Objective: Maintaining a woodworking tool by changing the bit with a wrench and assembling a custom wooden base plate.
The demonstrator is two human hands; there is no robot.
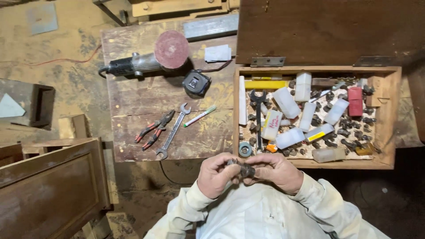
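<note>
Both hands meet close to the person's chest, at the near edge of the scene. The left hand (215, 173) and the right hand (275, 170) are curled, fingertips pinched from either side on a small dark metal cutter bit (245, 168) held between them; its exact shape is too small to tell.

Just beyond the hands stands an open wooden box (384, 132) with its lid raised, filled with many dark metal bits, white plastic tubes (286, 102), a red plastic case (355, 101), a yellow bar (266, 84) and a black open-ended spanner (258, 113).

To the left, on the worn wooden bench top (133, 95), lie red-handled pliers (155, 129), a silver combination wrench (173, 131) and a green-capped marker pen (200, 116). Farther off are a black tape measure (196, 83), an angle grinder with a reddish sanding disc (152, 57) and a folded white paper (218, 53).
</note>
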